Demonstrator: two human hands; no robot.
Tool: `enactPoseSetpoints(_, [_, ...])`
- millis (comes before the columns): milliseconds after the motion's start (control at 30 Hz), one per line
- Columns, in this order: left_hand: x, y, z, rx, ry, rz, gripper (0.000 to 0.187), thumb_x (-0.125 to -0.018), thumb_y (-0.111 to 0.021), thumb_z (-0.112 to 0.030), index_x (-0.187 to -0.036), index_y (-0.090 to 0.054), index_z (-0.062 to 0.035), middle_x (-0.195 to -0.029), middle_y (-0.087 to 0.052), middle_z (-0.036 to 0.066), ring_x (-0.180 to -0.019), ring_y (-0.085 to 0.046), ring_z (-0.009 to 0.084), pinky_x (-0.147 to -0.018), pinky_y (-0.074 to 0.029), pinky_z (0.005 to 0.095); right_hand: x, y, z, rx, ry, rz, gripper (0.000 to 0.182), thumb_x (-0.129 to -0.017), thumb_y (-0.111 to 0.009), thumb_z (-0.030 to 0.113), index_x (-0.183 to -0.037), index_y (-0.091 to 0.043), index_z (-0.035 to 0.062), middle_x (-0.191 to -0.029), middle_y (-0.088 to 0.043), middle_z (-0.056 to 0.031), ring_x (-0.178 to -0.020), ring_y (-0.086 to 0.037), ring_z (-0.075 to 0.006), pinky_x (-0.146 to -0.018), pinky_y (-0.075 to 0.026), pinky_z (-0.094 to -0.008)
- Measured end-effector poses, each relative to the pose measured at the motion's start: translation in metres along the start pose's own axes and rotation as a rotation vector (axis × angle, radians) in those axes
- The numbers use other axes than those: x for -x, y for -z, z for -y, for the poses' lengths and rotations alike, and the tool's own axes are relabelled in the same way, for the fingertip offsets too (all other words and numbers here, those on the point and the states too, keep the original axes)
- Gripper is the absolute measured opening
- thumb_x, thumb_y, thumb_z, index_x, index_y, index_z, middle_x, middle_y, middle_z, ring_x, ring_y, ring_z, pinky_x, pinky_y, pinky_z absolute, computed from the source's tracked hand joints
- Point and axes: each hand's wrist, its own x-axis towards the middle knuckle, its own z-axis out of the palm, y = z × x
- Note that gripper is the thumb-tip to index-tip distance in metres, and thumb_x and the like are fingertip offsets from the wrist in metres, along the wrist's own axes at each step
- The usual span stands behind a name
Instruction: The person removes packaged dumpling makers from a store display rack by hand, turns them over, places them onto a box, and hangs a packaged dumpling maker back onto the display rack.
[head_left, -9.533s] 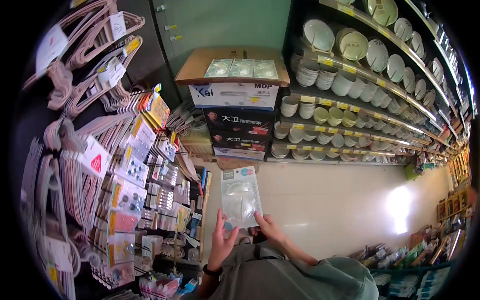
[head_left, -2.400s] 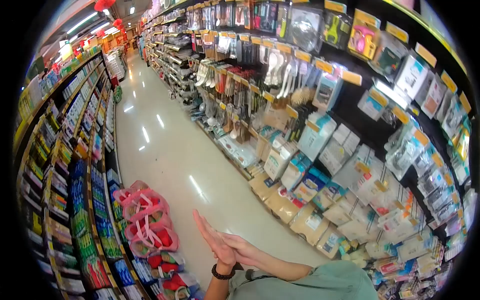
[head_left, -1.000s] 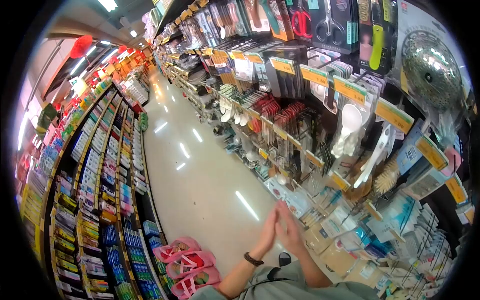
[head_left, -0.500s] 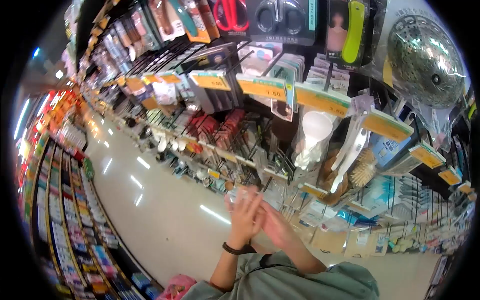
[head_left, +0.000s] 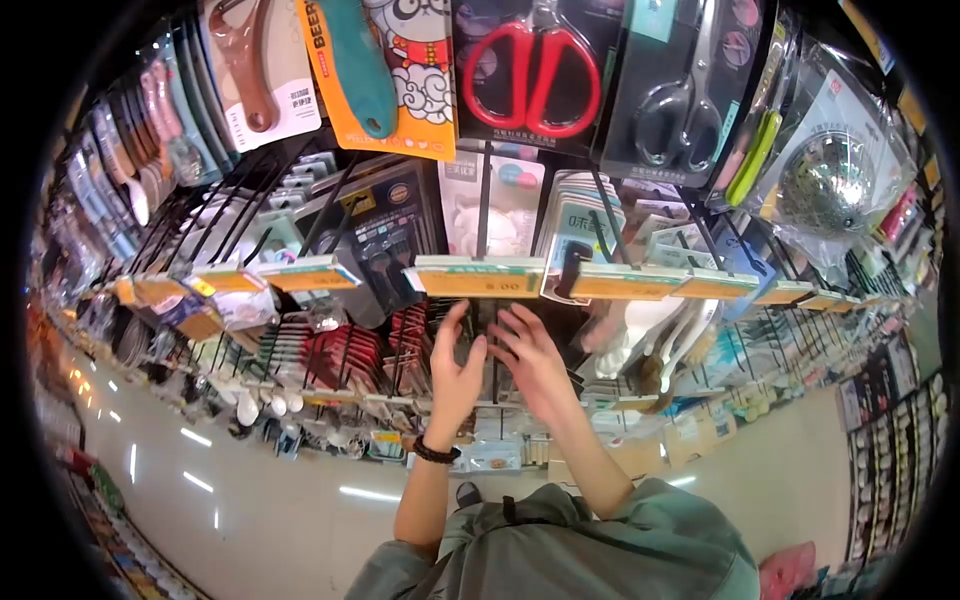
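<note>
My left hand [head_left: 458,378] and my right hand [head_left: 533,368] are raised side by side in front of the rack. Both are empty, with fingers apart and slightly curved. Their fingertips are just below a yellow price label [head_left: 480,283], with no clear contact. Above that label hangs a white-and-pink package [head_left: 492,205]. Left of my left hand are red packaged goods [head_left: 340,358] on hooks. White utensils [head_left: 632,338] hang to the right of my right hand. A dark bracelet [head_left: 436,452] circles my left wrist.
Along the top hang red-handled scissors [head_left: 530,85], grey scissors [head_left: 680,115], a teal-handled tool [head_left: 358,75] and a brown-handled tool [head_left: 243,70], all packaged. A wrapped metal strainer [head_left: 828,185] is at right. Metal hooks [head_left: 240,205] stick out. Below lies the shiny floor [head_left: 290,520].
The view has swung to face the rack squarely, so the scissors now appear central. My hands, close together and overlapping before, are now apart with fingers spread.
</note>
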Motion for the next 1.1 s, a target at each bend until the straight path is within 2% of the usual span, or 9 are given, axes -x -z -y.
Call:
enactPoseSetpoints(100, [-0.037, -0.004, 0.029, 0.172, 0.005, 0.046, 0.054, -0.091, -0.058, -0.003, -0.142, -0.038, -0.0005, -0.138, -0.049, 0.012, -0.131, -0.044, 0.0213, -0.111, -0.030, 0.0345, -0.034, 0.003, -0.015, -0.019, 0.107, -0.022, 0.058, -0.093, -0.056, 0.005, -0.146, -0.033, 0.0080, -0.144, -0.043, -0.0084, -0.131, -0.043, -0.0198, -0.108, -0.035, -0.0376])
enactPoseSetpoints(167, [-0.053, 0.002, 0.023, 0.511, 0.382, 0.153, 0.070, -0.093, -0.059, -0.005, -0.151, -0.022, -0.0047, -0.141, -0.047, 0.012, -0.130, -0.045, 0.0236, -0.108, -0.034, 0.0345, -0.052, -0.005, -0.021, -0.070, 0.029, -0.079, 0.048, -0.093, -0.058, 0.008, -0.138, -0.041, 0.0086, -0.137, -0.051, -0.0042, -0.127, -0.046, -0.0157, -0.111, -0.032, -0.0402])
enactPoseSetpoints(200, [-0.060, 0.001, 0.018, 0.532, 0.467, 0.118, 0.071, -0.094, -0.058, -0.005, -0.153, -0.019, -0.0040, -0.143, -0.046, 0.013, -0.131, -0.045, 0.0236, -0.108, -0.034, 0.0336, -0.059, -0.003, -0.027, -0.100, 0.046, -0.073, 0.043, -0.094, -0.058, 0.009, -0.135, -0.044, 0.0084, -0.134, -0.053, -0.0040, -0.125, -0.048, -0.0163, -0.111, -0.033, -0.0410])
enactPoseSetpoints(267, [-0.067, -0.002, 0.054, 0.609, 0.423, 0.051, 0.071, -0.094, -0.057, -0.006, -0.153, -0.018, -0.0039, -0.142, -0.049, 0.014, -0.128, -0.047, 0.0230, -0.106, -0.036, 0.0333, -0.069, 0.001, -0.036, -0.157, 0.085, -0.064, 0.037, -0.095, -0.058, 0.010, -0.130, -0.048, 0.0081, -0.130, -0.056, -0.0042, -0.122, -0.051, -0.0174, -0.110, -0.034, -0.0425])
enactPoseSetpoints(533, [-0.048, 0.006, 0.036, 0.689, 0.405, -0.049, 0.059, -0.095, -0.057, -0.006, -0.148, -0.029, -0.0016, -0.134, -0.056, 0.013, -0.111, -0.056, 0.0167, -0.094, -0.043, 0.0302, -0.041, -0.026, -0.035, -0.117, 0.107, -0.127, 0.034, -0.097, -0.057, 0.014, -0.129, -0.050, 0.0037, -0.128, -0.059, -0.0094, -0.120, -0.055, -0.0226, -0.101, -0.044, -0.0424])
enactPoseSetpoints(633, [-0.029, -0.002, 0.011, 0.752, 0.391, -0.201, 0.040, -0.096, -0.057, -0.005, -0.133, -0.043, -0.0007, -0.108, -0.064, 0.006, -0.090, -0.060, 0.0117, -0.072, -0.045, 0.0240, -0.021, -0.027, -0.041, -0.003, 0.092, -0.154, 0.032, -0.098, -0.056, 0.014, -0.128, -0.053, 0.0020, -0.124, -0.061, -0.0100, -0.113, -0.060, -0.0224, -0.092, -0.049, -0.0366])
enactPoseSetpoints(667, [-0.023, -0.002, 0.012, 0.769, 0.382, -0.208, 0.041, -0.096, -0.056, -0.005, -0.134, -0.042, 0.0003, -0.105, -0.065, 0.005, -0.092, -0.060, 0.0115, -0.073, -0.045, 0.0246, -0.015, -0.030, -0.043, 0.043, 0.098, -0.205, 0.027, -0.099, -0.055, 0.013, -0.123, -0.058, 0.0014, -0.117, -0.066, -0.0099, -0.102, -0.065, -0.0195, -0.084, -0.051, -0.0312])
enactPoseSetpoints(767, [-0.010, 0.006, 0.014, 0.763, 0.353, -0.271, 0.041, -0.094, -0.059, -0.001, -0.132, -0.044, -0.0012, -0.105, -0.065, 0.007, -0.096, -0.060, 0.0124, -0.081, -0.048, 0.0259, 0.001, -0.039, -0.044, 0.191, 0.201, -0.225, 0.025, -0.098, -0.056, 0.012, -0.120, -0.060, 0.0008, -0.110, -0.069, -0.0090, -0.095, -0.068, -0.0176, -0.079, -0.052, -0.0285])
enactPoseSetpoints(1100, [0.033, 0.019, -0.048, 0.530, 0.147, -0.306, 0.038, -0.091, -0.061, 0.004, -0.123, -0.042, -0.0004, -0.104, -0.065, 0.012, -0.097, -0.059, 0.0139, -0.088, -0.044, 0.0284, 0.036, -0.044, -0.035, 0.213, 0.273, -0.127, 0.019, -0.096, -0.061, 0.014, -0.107, -0.063, -0.0008, -0.093, -0.071, -0.0100, -0.083, -0.067, -0.0152, -0.073, -0.051, -0.0279])
